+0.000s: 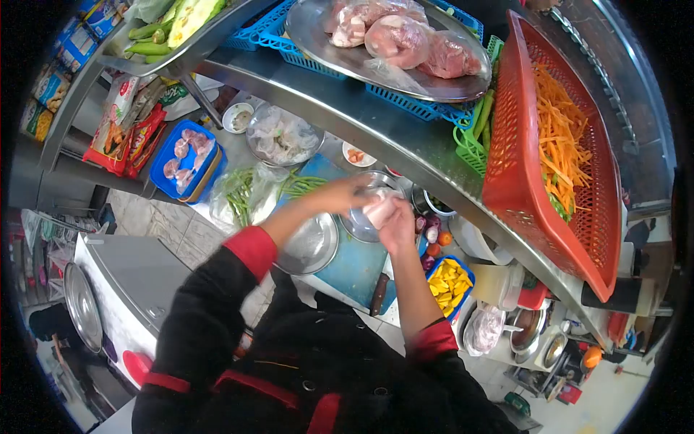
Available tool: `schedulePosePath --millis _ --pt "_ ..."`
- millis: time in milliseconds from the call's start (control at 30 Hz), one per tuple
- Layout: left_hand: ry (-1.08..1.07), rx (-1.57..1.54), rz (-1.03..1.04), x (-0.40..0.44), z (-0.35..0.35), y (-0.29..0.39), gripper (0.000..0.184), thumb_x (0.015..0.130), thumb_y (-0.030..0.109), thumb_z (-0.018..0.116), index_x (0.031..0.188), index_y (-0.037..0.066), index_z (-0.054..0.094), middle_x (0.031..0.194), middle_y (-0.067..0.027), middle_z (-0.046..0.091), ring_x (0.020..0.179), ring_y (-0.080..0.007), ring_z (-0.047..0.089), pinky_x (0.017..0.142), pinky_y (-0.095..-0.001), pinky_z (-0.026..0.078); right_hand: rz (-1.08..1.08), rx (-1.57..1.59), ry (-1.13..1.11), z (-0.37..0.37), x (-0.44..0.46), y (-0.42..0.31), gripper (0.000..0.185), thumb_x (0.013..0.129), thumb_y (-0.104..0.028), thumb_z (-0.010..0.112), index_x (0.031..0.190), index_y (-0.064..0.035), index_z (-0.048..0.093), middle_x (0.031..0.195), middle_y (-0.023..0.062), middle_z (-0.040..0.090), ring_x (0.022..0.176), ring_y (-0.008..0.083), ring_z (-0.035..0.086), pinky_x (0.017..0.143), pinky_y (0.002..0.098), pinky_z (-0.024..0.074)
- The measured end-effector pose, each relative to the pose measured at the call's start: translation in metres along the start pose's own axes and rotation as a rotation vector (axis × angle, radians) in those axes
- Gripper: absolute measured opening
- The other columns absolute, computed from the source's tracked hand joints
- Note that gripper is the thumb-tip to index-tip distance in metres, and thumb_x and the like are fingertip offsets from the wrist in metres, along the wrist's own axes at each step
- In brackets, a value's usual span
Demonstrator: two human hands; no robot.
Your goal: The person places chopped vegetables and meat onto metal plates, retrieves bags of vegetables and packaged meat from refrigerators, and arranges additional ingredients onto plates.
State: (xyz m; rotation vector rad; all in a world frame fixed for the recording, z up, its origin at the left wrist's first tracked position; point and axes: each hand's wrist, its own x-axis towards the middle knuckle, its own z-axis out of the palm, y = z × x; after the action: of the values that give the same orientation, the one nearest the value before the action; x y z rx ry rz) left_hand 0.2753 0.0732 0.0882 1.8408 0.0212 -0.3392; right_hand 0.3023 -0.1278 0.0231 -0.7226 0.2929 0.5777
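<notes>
My right hand [399, 228] grips a pale, pinkish-white piece [380, 210], perhaps wrapped meat, over a round metal bowl [356, 226]. Just left of it, my left hand [345, 195] is blurred by motion, its fingers near the top of the piece; whether they hold anything cannot be made out. Beneath both hands lies a blue cutting board [340, 278]. A knife with a brown handle [379, 293] rests at the board's lower right. A round metal plate [309, 246] is beside the bowl, below green beans [242, 195] in a plastic bag.
Above, a steel shelf [318, 108] carries a metal tray [303, 36] of wrapped meat and a red basket [506, 166] of carrot strips. Around the board are a blue tray of meat [189, 193], yellow pieces [450, 286], onions and tomatoes [444, 238].
</notes>
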Motion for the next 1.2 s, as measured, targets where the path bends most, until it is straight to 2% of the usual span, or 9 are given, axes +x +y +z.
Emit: schedulePosePath --millis 100,167,200,333,433,733,867,1033,1200 --pt "0.137 0.086 0.024 0.012 0.038 -0.016 0.057 0.095 0.044 0.060 0.137 0.007 0.052 0.109 -0.0234 0.068 0.073 -0.0273 0.072 0.066 -0.0355 0.058 0.011 -0.067 -0.006 0.017 -0.002 0.001 0.047 0.085 -0.013 0.064 0.131 -0.0102 0.051 0.126 0.0067 0.056 0.117 0.0204 0.056 0.098 0.0367 0.0486" --pt "0.246 -0.049 -0.072 0.011 0.047 -0.016 0.056 0.096 0.042 0.059 0.137 0.006 0.052 0.105 -0.0250 0.068 0.070 -0.0275 0.071 0.066 -0.0357 0.057 -0.092 -0.614 0.049 0.035 -0.018 -0.008 0.070 0.085 -0.016 0.064 0.147 -0.0119 0.034 0.133 0.0072 0.053 0.117 0.0228 0.057 0.096 0.0358 0.0479" --pt "0.167 -0.004 -0.148 0.007 0.042 -0.006 0.059 0.093 0.041 0.058 0.138 0.003 0.051 0.111 -0.0296 0.065 0.090 -0.0367 0.070 0.082 -0.0418 0.054 -0.073 -0.667 -0.054 0.024 -0.016 -0.011 0.088 0.081 -0.008 0.068 0.154 -0.0166 0.020 0.138 0.0100 0.047 0.117 0.0227 0.055 0.094 0.0351 0.0482" --pt "0.255 0.218 0.123 0.019 0.058 -0.029 0.054 0.092 0.036 0.057 0.133 0.001 0.056 0.109 -0.0275 0.066 0.083 -0.0365 0.071 0.081 -0.0420 0.054 -0.262 -1.098 -0.240 -0.011 0.005 -0.004 0.088 0.072 0.007 0.064 0.149 -0.0169 0.028 0.133 0.0118 0.048 0.112 0.0242 0.057 0.083 0.0384 0.0545" --pt "0.169 0.167 0.039 0.015 0.054 -0.018 0.051 0.088 0.021 0.061 0.135 0.002 0.055 0.095 -0.0214 0.070 0.073 -0.0251 0.071 0.070 -0.0362 0.056 0.057 -0.702 -0.168 0.007 -0.010 -0.021 0.084 0.071 0.005 0.064 0.147 -0.0115 0.034 0.132 0.0108 0.049 0.115 0.0234 0.056 0.091 0.0330 0.0506" --pt "0.232 -0.623 -0.017 0.038 0.057 -0.071 0.036 0.087 0.010 0.067 0.121 0.004 0.062 0.104 -0.0058 0.068 0.091 -0.0121 0.065 0.075 -0.0270 0.054 0.164 -0.263 -0.125 -0.001 -0.012 -0.036 0.057 0.089 -0.003 0.055 0.143 -0.0140 0.040 0.137 0.0107 0.052 0.115 0.0286 0.061 0.088 0.0431 0.0586" --pt "0.201 -0.663 -0.139 0.033 0.051 -0.060 0.042 0.087 0.012 0.068 0.127 0.004 0.057 0.105 -0.0057 0.067 0.091 -0.0126 0.065 0.072 -0.0265 0.053 0.115 -0.269 -0.196 -0.017 -0.002 -0.034 0.049 0.094 -0.006 0.053 0.142 -0.0145 0.042 0.138 0.0092 0.053 0.117 0.0274 0.060 0.088 0.0432 0.0586" --pt "0.061 -0.623 -0.162 0.020 0.049 -0.021 0.059 0.089 0.019 0.070 0.140 0.006 0.044 0.106 -0.0058 0.068 0.085 -0.0147 0.067 0.067 -0.0273 0.055 -0.031 -0.616 -0.186 -0.021 0.006 -0.029 0.065 0.078 0.005 0.050 0.141 -0.0110 0.045 0.126 0.0082 0.058 0.105 0.0195 0.062 0.084 0.0298 0.0530" --pt "-0.076 -0.765 -0.197 0.030 0.036 -0.041 0.040 0.092 0.018 0.064 0.129 0.006 0.055 0.101 -0.0059 0.069 0.077 -0.0131 0.066 0.059 -0.0293 0.056 0.111 -0.479 -0.225 -0.027 0.003 -0.040 0.051 0.090 -0.011 0.054 0.140 -0.0116 0.044 0.115 0.0112 0.062 0.099 0.0248 0.065 0.082 0.0368 0.0545"
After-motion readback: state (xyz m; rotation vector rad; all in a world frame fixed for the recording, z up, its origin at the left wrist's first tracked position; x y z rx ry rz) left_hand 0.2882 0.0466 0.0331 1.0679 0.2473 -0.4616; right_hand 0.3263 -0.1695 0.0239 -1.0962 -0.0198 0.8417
